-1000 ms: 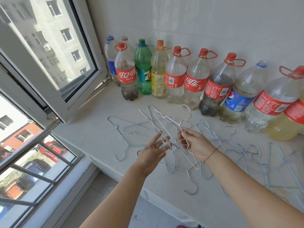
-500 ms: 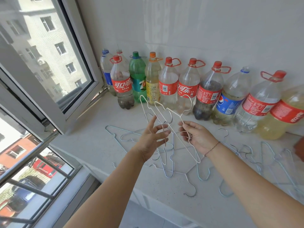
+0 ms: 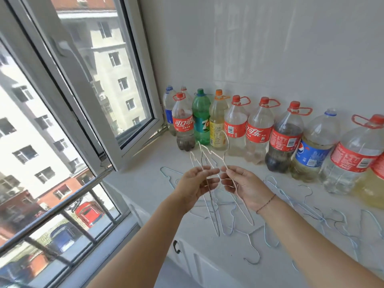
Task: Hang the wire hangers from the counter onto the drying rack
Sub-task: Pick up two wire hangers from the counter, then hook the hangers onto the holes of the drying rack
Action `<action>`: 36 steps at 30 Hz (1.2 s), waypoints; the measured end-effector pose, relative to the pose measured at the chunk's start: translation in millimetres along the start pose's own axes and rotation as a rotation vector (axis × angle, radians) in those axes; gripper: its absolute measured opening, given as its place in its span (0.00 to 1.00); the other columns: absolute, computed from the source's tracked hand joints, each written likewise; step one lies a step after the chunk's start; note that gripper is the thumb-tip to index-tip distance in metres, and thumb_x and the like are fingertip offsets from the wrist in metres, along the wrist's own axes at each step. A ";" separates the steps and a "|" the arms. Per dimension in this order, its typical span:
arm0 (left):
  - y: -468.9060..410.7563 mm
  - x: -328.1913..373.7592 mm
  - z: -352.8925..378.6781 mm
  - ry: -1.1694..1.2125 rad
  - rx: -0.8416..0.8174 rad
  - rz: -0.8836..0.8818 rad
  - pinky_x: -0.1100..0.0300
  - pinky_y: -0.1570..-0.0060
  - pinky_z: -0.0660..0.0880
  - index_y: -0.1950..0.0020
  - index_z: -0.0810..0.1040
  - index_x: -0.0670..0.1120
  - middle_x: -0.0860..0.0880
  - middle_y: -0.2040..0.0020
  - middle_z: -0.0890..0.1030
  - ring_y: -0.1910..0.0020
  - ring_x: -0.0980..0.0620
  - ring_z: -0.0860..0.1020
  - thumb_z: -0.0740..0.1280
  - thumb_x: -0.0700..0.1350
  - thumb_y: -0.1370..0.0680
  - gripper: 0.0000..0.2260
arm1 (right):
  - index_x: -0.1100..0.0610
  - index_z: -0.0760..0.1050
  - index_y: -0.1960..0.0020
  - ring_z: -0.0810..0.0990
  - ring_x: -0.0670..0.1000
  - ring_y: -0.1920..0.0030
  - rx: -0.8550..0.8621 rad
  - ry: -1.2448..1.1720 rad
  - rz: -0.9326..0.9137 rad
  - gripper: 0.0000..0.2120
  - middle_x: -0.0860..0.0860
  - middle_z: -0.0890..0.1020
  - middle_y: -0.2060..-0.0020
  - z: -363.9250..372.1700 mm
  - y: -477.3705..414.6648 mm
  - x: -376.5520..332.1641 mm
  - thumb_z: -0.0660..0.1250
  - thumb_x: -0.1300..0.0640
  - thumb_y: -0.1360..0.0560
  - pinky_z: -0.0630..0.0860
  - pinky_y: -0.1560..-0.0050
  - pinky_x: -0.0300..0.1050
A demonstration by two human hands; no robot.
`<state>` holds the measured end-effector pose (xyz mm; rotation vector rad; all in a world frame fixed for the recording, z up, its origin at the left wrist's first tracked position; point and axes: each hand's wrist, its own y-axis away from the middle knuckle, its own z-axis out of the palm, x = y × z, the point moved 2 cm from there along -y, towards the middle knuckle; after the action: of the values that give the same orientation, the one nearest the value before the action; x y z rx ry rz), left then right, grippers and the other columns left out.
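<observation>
White counter (image 3: 145,183) runs along a tiled wall, with a row of plastic bottles (image 3: 257,129) standing at its back edge and an open window (image 3: 116,80) at its left end. Above the counter's middle, the left hand (image 3: 193,188) and the right hand (image 3: 247,188) hold a bunch of white wire hangers (image 3: 207,156) upright, clear of the surface; the left's fingers and thumb curl around the wires, and the right pinches one hanger's neck just beside it. Loose hangers (image 3: 291,202) lie scattered flat on the counter beneath the hands and toward its right end.
</observation>
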<state>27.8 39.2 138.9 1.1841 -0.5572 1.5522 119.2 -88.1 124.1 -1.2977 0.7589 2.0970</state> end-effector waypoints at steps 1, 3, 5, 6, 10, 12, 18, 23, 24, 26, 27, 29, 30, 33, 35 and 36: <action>7.9 2.3 -0.3 -0.014 0.030 0.008 0.61 0.61 0.80 0.43 0.72 0.39 0.45 0.52 0.83 0.62 0.51 0.82 0.57 0.38 0.19 0.07 | 0.57 0.78 0.52 0.80 0.47 0.63 -0.034 -0.007 0.009 0.08 0.50 0.82 0.64 6.2 2.9 0.0 0.60 0.62 0.23 0.74 0.58 0.40; 26.5 6.1 -0.9 -0.041 0.110 0.029 0.61 0.64 0.79 0.43 0.73 0.39 0.45 0.53 0.83 0.64 0.51 0.81 0.57 0.40 0.18 0.09 | 0.56 0.79 0.53 0.81 0.48 0.60 -0.101 0.003 0.034 0.08 0.50 0.82 0.62 18.5 9.6 0.6 0.61 0.62 0.23 0.74 0.56 0.42; 48.8 8.2 -1.4 -0.081 0.211 0.058 0.62 0.67 0.77 0.44 0.75 0.40 0.45 0.56 0.82 0.67 0.52 0.78 0.58 0.42 0.19 0.10 | 0.55 0.79 0.53 0.79 0.49 0.56 -0.173 0.042 0.063 0.08 0.50 0.82 0.60 31.2 18.5 2.6 0.61 0.61 0.23 0.72 0.54 0.42; 60.8 8.3 -1.6 -0.104 0.264 0.072 0.63 0.68 0.76 0.44 0.77 0.40 0.46 0.58 0.80 0.69 0.53 0.76 0.59 0.42 0.19 0.10 | 0.55 0.79 0.52 0.78 0.49 0.54 -0.211 0.067 0.075 0.07 0.49 0.81 0.59 37.4 23.8 4.2 0.62 0.60 0.23 0.72 0.53 0.42; 111.9 4.0 -1.5 -0.157 0.427 0.115 0.66 0.71 0.68 0.46 0.78 0.43 0.48 0.66 0.74 0.71 0.55 0.69 0.58 0.41 0.19 0.10 | 0.55 0.79 0.51 0.77 0.49 0.49 -0.372 0.099 0.110 0.07 0.49 0.81 0.54 63.9 50.7 10.4 0.62 0.59 0.24 0.69 0.48 0.45; 138.8 -0.3 -2.1 -0.143 0.473 0.130 0.68 0.74 0.66 0.44 0.78 0.41 0.50 0.68 0.76 0.74 0.57 0.69 0.58 0.41 0.19 0.10 | 0.58 0.78 0.48 0.79 0.49 0.50 -0.470 0.089 0.136 0.08 0.51 0.82 0.54 79.2 66.5 13.5 0.61 0.60 0.23 0.70 0.47 0.46; 237.0 -8.6 -8.8 -0.024 0.615 0.188 0.67 0.74 0.65 0.53 0.76 0.40 0.49 0.71 0.80 0.75 0.58 0.70 0.61 0.41 0.20 0.07 | 0.63 0.76 0.50 0.82 0.56 0.51 -0.656 -0.072 0.249 0.06 0.59 0.81 0.53 136.6 121.0 32.0 0.63 0.64 0.26 0.79 0.47 0.48; 331.9 -19.4 -33.0 0.028 0.735 0.270 0.64 0.71 0.71 0.52 0.73 0.40 0.45 0.65 0.79 0.72 0.55 0.73 0.61 0.41 0.20 0.04 | 0.60 0.77 0.52 0.82 0.57 0.50 -0.833 -0.109 0.341 0.08 0.59 0.81 0.50 197.7 179.0 53.7 0.65 0.61 0.30 0.76 0.45 0.50; 352.0 -22.6 -38.9 0.031 0.769 0.287 0.64 0.70 0.72 0.52 0.74 0.41 0.46 0.64 0.80 0.71 0.55 0.74 0.61 0.40 0.20 0.04 | 0.60 0.77 0.52 0.82 0.55 0.51 -0.861 -0.120 0.355 0.08 0.58 0.82 0.50 211.2 192.0 57.8 0.65 0.61 0.30 0.76 0.46 0.48; 393.8 -29.3 -50.1 0.041 0.844 0.318 0.63 0.67 0.72 0.51 0.75 0.41 0.47 0.66 0.80 0.70 0.54 0.75 0.59 0.38 0.20 0.05 | 0.60 0.77 0.52 0.83 0.54 0.51 -0.919 -0.143 0.384 0.08 0.57 0.82 0.52 239.2 219.4 67.2 0.65 0.62 0.30 0.75 0.45 0.47; 415.3 -32.0 -55.2 0.048 0.880 0.335 0.63 0.67 0.72 0.50 0.75 0.41 0.47 0.66 0.80 0.70 0.54 0.74 0.58 0.37 0.20 0.06 | 0.60 0.77 0.52 0.83 0.54 0.51 -0.946 -0.139 0.394 0.07 0.57 0.83 0.53 253.6 233.9 72.8 0.65 0.62 0.30 0.75 0.45 0.47; 459.0 -35.8 -64.6 0.066 0.948 0.371 0.64 0.70 0.70 0.49 0.76 0.42 0.48 0.69 0.79 0.73 0.55 0.74 0.58 0.38 0.19 0.07 | 0.60 0.77 0.52 0.83 0.54 0.53 -0.989 -0.089 0.399 0.06 0.56 0.84 0.55 282.2 264.0 86.8 0.65 0.63 0.29 0.76 0.48 0.47; 481.4 -36.7 -69.6 0.078 0.982 0.390 0.65 0.72 0.69 0.49 0.76 0.43 0.49 0.70 0.78 0.75 0.56 0.73 0.58 0.38 0.19 0.08 | 0.61 0.77 0.52 0.83 0.54 0.55 -1.008 -0.056 0.399 0.06 0.56 0.84 0.56 296.6 280.1 94.6 0.64 0.64 0.28 0.77 0.50 0.46; 554.6 -38.3 -87.3 0.114 1.050 0.438 0.65 0.76 0.68 0.46 0.77 0.44 0.49 0.72 0.77 0.77 0.56 0.72 0.59 0.39 0.20 0.08 | 0.62 0.77 0.49 0.83 0.52 0.61 -1.062 0.006 0.396 0.07 0.56 0.83 0.60 339.4 333.1 118.2 0.63 0.64 0.26 0.80 0.58 0.42; 606.0 -37.7 -100.5 0.132 1.073 0.441 0.65 0.76 0.69 0.43 0.76 0.45 0.49 0.72 0.78 0.78 0.56 0.72 0.58 0.37 0.20 0.10 | 0.63 0.77 0.49 0.82 0.51 0.63 -1.096 0.026 0.401 0.07 0.56 0.83 0.62 367.7 369.4 132.4 0.63 0.64 0.25 0.80 0.60 0.41; 632.3 -37.6 -106.5 0.136 1.088 0.437 0.65 0.77 0.69 0.41 0.75 0.46 0.49 0.72 0.78 0.78 0.57 0.72 0.58 0.35 0.20 0.12 | 0.63 0.77 0.49 0.82 0.51 0.63 -1.116 0.033 0.404 0.07 0.56 0.83 0.62 381.8 388.1 138.8 0.63 0.64 0.25 0.80 0.61 0.41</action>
<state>-595.7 -101.6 201.8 1.7879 0.2146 2.4128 -435.9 -61.7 207.5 -1.7944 -0.2844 2.9901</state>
